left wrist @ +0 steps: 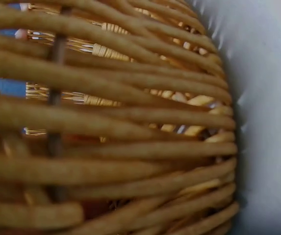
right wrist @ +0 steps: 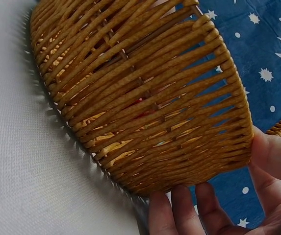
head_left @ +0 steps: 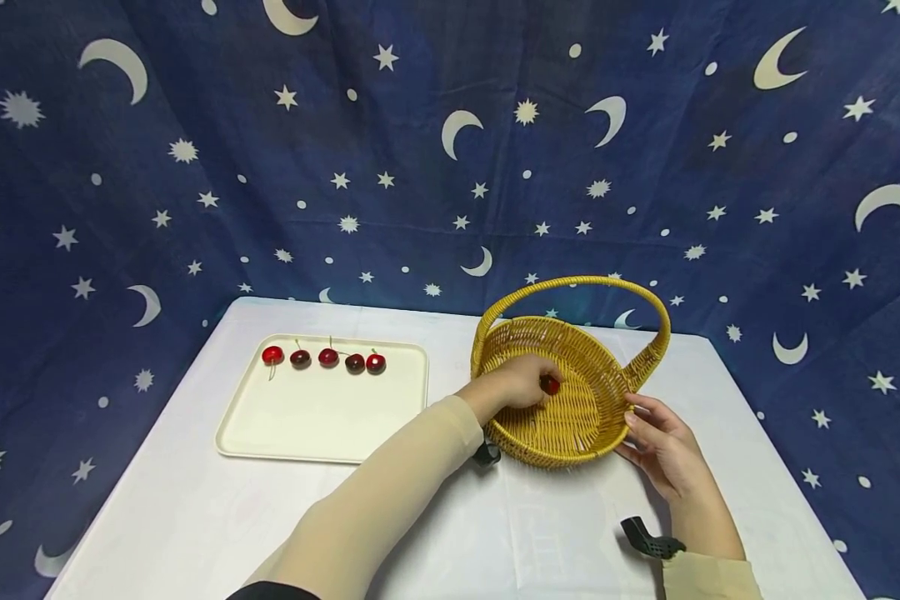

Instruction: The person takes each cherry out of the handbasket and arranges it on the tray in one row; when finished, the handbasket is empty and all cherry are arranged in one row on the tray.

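Observation:
A yellow-brown wicker basket (head_left: 555,433) with an arched handle stands on the table's right half. My left hand (head_left: 521,382) reaches over its near left rim and pinches a dark red cherry (head_left: 550,384) low inside. On the opposite side, my right hand (head_left: 663,442) holds the basket's rim, thumb on the edge and other fingers against the outer wall. In the right wrist view, those fingers (right wrist: 182,208) touch the woven side. The left wrist view is filled by the basket wall (left wrist: 120,112), which hides the left hand.
To the left lies a cream rectangular tray (head_left: 315,417) with several stemmed cherries (head_left: 328,357) in a row near its far edge. A white cloth covers the table (head_left: 157,517). Behind hangs a dark blue curtain (head_left: 420,100) with moons and stars.

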Demonstrator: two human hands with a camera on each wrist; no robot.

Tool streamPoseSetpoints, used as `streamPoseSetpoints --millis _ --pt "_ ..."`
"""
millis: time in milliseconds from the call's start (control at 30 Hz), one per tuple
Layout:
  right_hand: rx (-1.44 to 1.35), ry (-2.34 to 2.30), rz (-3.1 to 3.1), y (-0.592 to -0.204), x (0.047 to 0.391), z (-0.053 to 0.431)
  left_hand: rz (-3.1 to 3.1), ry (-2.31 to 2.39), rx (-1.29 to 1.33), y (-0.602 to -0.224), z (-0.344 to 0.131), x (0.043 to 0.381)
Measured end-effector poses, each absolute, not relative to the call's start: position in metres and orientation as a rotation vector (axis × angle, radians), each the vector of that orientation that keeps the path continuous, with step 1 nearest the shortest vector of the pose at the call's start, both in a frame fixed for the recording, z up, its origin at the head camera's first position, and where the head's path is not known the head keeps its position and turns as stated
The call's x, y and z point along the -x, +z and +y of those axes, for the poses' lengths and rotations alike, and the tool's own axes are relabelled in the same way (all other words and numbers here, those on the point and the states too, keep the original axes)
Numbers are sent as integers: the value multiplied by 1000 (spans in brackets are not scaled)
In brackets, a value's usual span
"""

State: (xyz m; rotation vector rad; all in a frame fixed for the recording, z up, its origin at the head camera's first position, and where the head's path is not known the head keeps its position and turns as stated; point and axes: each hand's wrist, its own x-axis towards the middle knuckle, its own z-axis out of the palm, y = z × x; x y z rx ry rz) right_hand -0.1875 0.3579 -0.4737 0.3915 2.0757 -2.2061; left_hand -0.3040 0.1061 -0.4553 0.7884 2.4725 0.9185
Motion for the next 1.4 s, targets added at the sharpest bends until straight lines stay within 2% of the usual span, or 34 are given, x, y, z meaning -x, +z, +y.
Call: streamPoseSetpoints --millis 333,700,867,1033,1200,1400 --pt "-377 -2195 2087 -477 190 360 2558 722 -761 -458 108 302" --pt "-354 -2210 2094 -478 187 361 2542 1021 -1000 -430 92 278" --pt "-347 -2204 2096 -478 187 361 2635 1045 -1158 -406 62 252" --pt "-355 -2204 2094 -478 188 359 2667 1220 -1165 -392 22 233" --pt "-386 -2196 2107 -477 187 358 2698 1437 -1035 -394 -24 227" --pt "-390 -2187 2116 -475 187 358 2811 1493 -757 -415 -73 241"
